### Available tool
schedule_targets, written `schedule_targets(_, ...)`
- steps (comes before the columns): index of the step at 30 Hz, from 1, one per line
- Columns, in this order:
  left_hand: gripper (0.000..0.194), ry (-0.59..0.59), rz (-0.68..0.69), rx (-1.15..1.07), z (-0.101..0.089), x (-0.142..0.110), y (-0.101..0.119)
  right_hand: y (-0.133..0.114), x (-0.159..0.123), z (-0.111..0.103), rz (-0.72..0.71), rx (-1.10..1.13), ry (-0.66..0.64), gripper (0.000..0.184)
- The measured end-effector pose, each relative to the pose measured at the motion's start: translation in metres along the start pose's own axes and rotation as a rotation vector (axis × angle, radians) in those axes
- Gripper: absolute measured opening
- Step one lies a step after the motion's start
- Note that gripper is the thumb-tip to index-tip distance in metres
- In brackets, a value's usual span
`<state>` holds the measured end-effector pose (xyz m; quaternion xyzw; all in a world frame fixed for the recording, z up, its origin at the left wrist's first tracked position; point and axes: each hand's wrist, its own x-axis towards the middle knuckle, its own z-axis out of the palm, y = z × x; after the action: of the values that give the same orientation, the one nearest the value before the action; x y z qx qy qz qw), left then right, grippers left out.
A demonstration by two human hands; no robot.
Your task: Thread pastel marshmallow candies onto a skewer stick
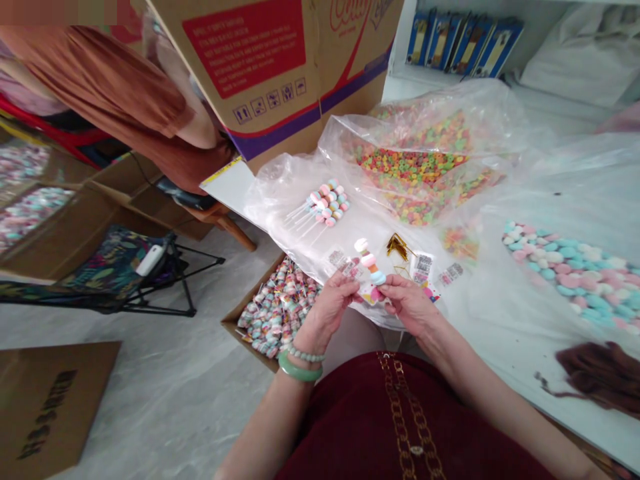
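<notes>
My left hand (334, 301) and my right hand (409, 301) are both closed on one marshmallow skewer (371, 263) in a small clear wrapper, held upright at the table's near edge. The skewer carries white, pink and blue pieces. My left wrist wears a green bangle and a bead bracelet. Just beyond my hands lie gold twist ties (399, 247) and printed label stickers (424, 264). A row of finished bare skewers (326, 202) lies on clear plastic further back.
A bag of coloured cereal rings (415, 170) and a heap of pastel marshmallows (575, 267) lie on the plastic-covered table (575, 180). A floor box of wrapped skewers (277, 310) sits below left. A big cardboard carton (280, 67), another person in brown (125, 100) and a folding stool (115, 267) are at left.
</notes>
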<state>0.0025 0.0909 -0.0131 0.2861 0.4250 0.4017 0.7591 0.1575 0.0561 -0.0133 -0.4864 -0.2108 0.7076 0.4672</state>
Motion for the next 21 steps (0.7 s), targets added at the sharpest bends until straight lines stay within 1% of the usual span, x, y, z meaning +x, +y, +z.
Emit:
schedule_targets(2,0.033,0.006,-0.055,-0.045,-0.001,0.0,-0.003,0.001,0.0,-0.002,-0.081,-0.079,0.056,0.015)
schedule_targets(3,0.03,0.014,-0.096,-0.069,-0.002,0.001,-0.006,0.001,0.0,-0.002,-0.114,-0.123,0.064,0.014)
schedule_targets(5,0.029,0.019,-0.178,-0.091,-0.002,0.003,-0.012,0.003,0.0,-0.002,-0.141,-0.186,0.055,0.013)
schedule_targets(6,0.03,0.022,-0.195,-0.089,-0.001,0.004,-0.016,0.003,-0.001,-0.002,-0.14,-0.197,0.051,0.013)
schedule_targets(7,0.032,0.031,-0.188,-0.084,0.0,0.006,-0.02,0.004,-0.001,-0.002,-0.135,-0.197,0.055,0.013)
schedule_targets(9,0.033,0.091,-0.118,-0.087,0.001,0.011,-0.026,0.005,-0.001,-0.002,-0.13,-0.174,0.085,0.014)
schedule_targets(12,0.03,0.253,-0.015,-0.039,0.002,0.017,-0.032,0.004,-0.001,0.0,-0.119,-0.136,0.104,0.016)
schedule_targets(14,0.03,0.327,0.022,0.015,0.004,0.018,-0.035,0.004,-0.001,0.005,-0.1,-0.134,0.066,0.018)
schedule_targets(16,0.029,0.326,0.052,0.022,0.008,0.018,-0.036,0.004,0.0,0.01,-0.091,-0.146,0.049,0.017)
schedule_targets(18,0.029,0.274,0.071,-0.006,0.012,0.015,-0.035,0.004,0.002,0.013,-0.093,-0.157,0.092,0.015)
schedule_targets(20,0.031,0.225,0.064,-0.034,0.014,0.013,-0.031,0.002,0.004,0.014,-0.075,-0.168,0.134,0.016)
schedule_targets(21,0.033,0.209,0.05,-0.044,0.014,0.012,-0.029,0.001,0.005,0.014,-0.058,-0.176,0.134,0.017)
